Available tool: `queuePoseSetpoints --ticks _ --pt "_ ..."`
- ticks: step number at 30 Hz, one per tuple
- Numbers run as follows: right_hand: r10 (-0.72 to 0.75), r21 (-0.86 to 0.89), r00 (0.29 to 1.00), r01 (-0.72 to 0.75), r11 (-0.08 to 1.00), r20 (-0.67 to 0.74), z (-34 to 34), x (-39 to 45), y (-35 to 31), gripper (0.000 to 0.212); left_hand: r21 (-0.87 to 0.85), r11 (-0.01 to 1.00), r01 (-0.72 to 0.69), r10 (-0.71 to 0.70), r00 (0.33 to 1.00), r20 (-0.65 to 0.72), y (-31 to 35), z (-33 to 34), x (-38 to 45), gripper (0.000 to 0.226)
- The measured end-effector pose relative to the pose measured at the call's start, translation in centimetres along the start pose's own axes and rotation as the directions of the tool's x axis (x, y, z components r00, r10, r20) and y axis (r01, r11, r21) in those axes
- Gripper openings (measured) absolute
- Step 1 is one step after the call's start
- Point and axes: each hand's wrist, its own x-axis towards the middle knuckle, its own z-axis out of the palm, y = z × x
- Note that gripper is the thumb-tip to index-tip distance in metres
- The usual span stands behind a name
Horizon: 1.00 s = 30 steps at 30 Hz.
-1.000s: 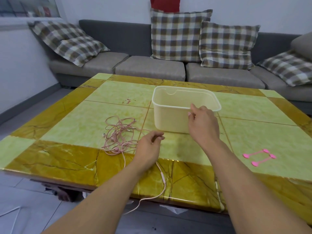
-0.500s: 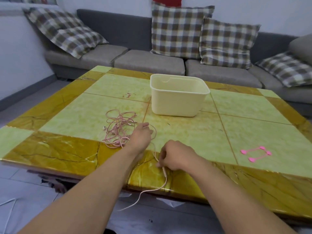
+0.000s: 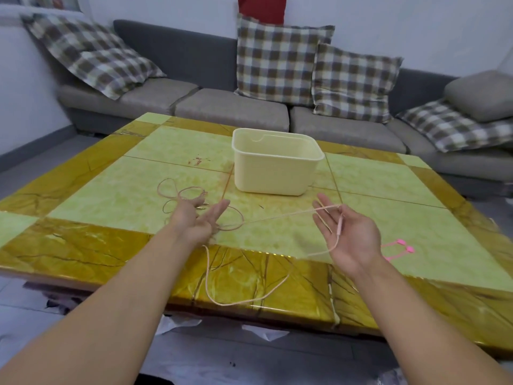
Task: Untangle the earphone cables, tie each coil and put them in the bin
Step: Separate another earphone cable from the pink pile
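The earphone cable (image 3: 277,216) stretches sideways from the open right hand (image 3: 348,234), draped over its fingers. Its tangled loops lie under the open left hand (image 3: 198,222), which is nearer them

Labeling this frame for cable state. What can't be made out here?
All from the head view:
- Cable tangle: the left hand covers its near part, so knots and earbuds are unreadable.
- Right hand: cable lies across the palm; whether there is any real grip is unclear.
- Pink ties: partly behind the right wrist; count unclear.
- Bin: its near wall hides the floor inside.
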Motion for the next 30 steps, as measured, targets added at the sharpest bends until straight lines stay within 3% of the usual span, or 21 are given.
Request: queuePoseSetpoints --ticks 2,5,8,11,13,15,18,19,20,21,23,25,27,30 --pt "0.015 0.181 0.999 -0.007 0.983 -0.046 -0.2 0.1 -1.1 0.025 0.054 0.999 -0.001 0.001 1.000 -0.010 -0.5 0.3 -0.2 0.033" --pt "-0.010 0.202 0.990 0.038 0.979 -0.140 -1.0 0.8 -2.1 0.029 0.224 0.968 -0.115 0.130 0.990 -0.054 -1.2 0.2 0.0 0.034" --pt "-0.104 0.017 0.967 0.111 0.994 -0.233 -2.1 1.7 -2.5 0.024 0.362 0.907 -0.218 0.268 0.959 -0.094 -1.4 0.0 0.3 0.037" --pt "-0.308 -0.367 0.921 0.208 0.906 -0.237 -2.6 1.9 -2.7 0.019 0.540 0.781 -0.312 0.452 0.880 -0.144 -1.0 -1.1 1.2 0.050" --pt "-0.384 -0.718 0.917 0.196 0.668 -0.106 -2.8 2.0 -2.4 0.012 0.690 0.651 -0.316 0.518 0.849 -0.099 -1.1 -1.6 1.1 0.064" --pt "-0.252 -0.947 0.966 0.131 0.293 0.056 -2.9 1.7 -1.5 0.008 0.822 0.454 -0.342 0.577 0.817 0.021 -1.8 -1.2 0.1 0.058" --pt "-0.004 -0.975 0.996 0.088 -0.202 0.091 -2.6 1.4 0.7 0.020 0.905 0.107 -0.411 0.531 0.793 0.297 -3.1 -0.9 -1.4 0.047" --pt "-0.011 -0.934 0.994 0.101 -0.342 0.112 -2.1 1.3 1.5 0.025 0.906 0.023 -0.423 0.496 0.791 0.357 -3.3 -1.1 -1.7 0.043" --pt "-0.048 -0.903 0.987 0.121 -0.413 0.154 -1.4 1.2 2.3 0.030 0.904 -0.046 -0.425 0.465 0.792 0.396 -3.4 -1.4 -1.9 0.037" --pt "-0.090 -0.895 0.974 0.152 -0.420 0.207 -0.4 0.9 2.8 0.032 0.898 -0.095 -0.430 0.445 0.789 0.424 -3.5 -1.7 -2.1 0.029" --pt "-0.103 -0.913 0.946 0.262 -0.312 0.306 1.5 0.3 3.8 0.030 0.887 -0.175 -0.426 0.419 0.783 0.459 -3.6 -2.2 -2.4 0.011" --pt "-0.005 -0.917 0.936 0.345 -0.202 0.353 2.8 -0.2 5.3 0.030 0.874 -0.255 -0.413 0.398 0.779 0.484 -3.7 -2.4 -2.3 0.014" --pt "0.113 -0.890 0.927 0.374 -0.261 0.356 3.5 -0.4 6.8 0.029 0.855 -0.352 -0.382 0.380 0.776 0.503 -3.9 -2.9 -1.9 0.024" --pt "0.122 -0.868 0.930 0.367 -0.334 0.347 4.1 0.3 7.7 0.010 0.832 -0.423 -0.359 0.345 0.785 0.514 -4.0 -3.5 -1.6 0.023"
